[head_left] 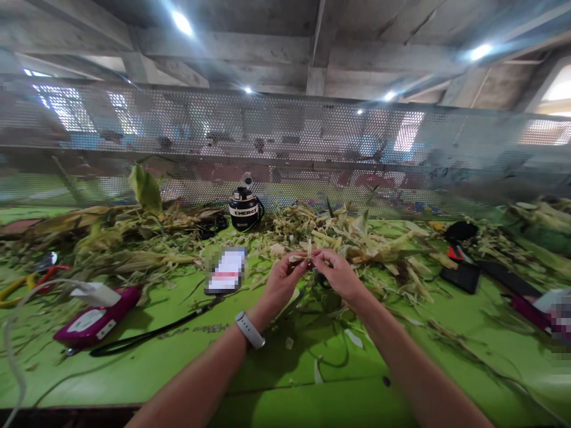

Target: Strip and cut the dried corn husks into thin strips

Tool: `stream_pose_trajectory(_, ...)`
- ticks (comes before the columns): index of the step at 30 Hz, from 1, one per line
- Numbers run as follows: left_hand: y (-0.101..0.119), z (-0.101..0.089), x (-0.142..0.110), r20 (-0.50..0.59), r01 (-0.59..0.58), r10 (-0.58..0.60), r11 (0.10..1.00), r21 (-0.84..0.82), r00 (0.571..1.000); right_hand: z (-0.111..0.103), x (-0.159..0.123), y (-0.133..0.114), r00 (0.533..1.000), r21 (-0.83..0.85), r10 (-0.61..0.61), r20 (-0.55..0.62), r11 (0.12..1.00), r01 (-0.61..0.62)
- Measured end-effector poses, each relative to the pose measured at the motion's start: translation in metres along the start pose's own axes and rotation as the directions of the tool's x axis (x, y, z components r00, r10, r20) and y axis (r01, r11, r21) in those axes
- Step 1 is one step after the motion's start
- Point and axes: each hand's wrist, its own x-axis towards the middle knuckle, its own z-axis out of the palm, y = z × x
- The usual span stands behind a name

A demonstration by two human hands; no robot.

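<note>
Both of my hands meet in the middle of the view, just above the green table point(191, 356). My left hand point(285, 272) is closed in a pinch on a pale strip of corn husk point(295, 258). Close beside it, my right hand point(332, 270) pinches at the same small piece, its fingertips touching or nearly touching those of the left. A short pale sliver stands upright between the fingertips. The exact shape of the piece is partly hidden by my fingers. Behind the hands lies a loose heap of dried corn husks point(357, 235). A white watch band point(250, 330) circles my left wrist.
A phone point(226, 270) with a black strap lies left of my hands. Farther left are a magenta power bank point(98, 316) with a white cable and yellow-red scissors point(44, 279). A black jar point(244, 209) stands before the perforated metal screen point(285, 131). More husks point(111, 238) lie left.
</note>
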Motion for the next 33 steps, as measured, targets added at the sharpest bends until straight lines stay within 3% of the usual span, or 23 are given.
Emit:
stream_pose_trajectory(7,0.003,0.003,-0.002,-0.047,0.001,-0.003,0.999,-0.033,0.999,0.001,-0.001,-0.003,1.000,-0.042,-0.013,0.009,0.999,0.014)
stream_pose_trajectory(10,0.004,0.002,-0.003,-0.062,0.009,-0.010,1.000,-0.018,0.998,-0.001,-0.001,-0.005,0.998,-0.086,0.012,-0.067,0.996,-0.018)
stream_pose_trajectory(14,0.004,0.002,-0.004,-0.026,0.035,-0.035,0.999,-0.004,0.999,-0.003,-0.001,-0.008,0.987,-0.020,0.046,-0.156,0.999,-0.049)
stream_pose_trajectory(20,0.002,0.003,-0.003,0.023,0.044,-0.044,0.999,0.004,0.999,-0.005,-0.002,-0.013,0.985,-0.095,-0.113,-0.134,0.990,0.101)
stream_pose_trajectory(24,0.000,0.003,-0.001,0.025,0.044,-0.045,0.999,0.015,0.999,-0.003,-0.005,-0.016,0.978,-0.172,-0.113,-0.173,0.982,0.083)
stream_pose_trajectory(33,0.001,0.004,-0.002,-0.032,0.063,-0.069,0.982,-0.178,0.997,0.010,-0.017,-0.025,0.931,-0.330,-0.297,-0.214,0.919,0.217)
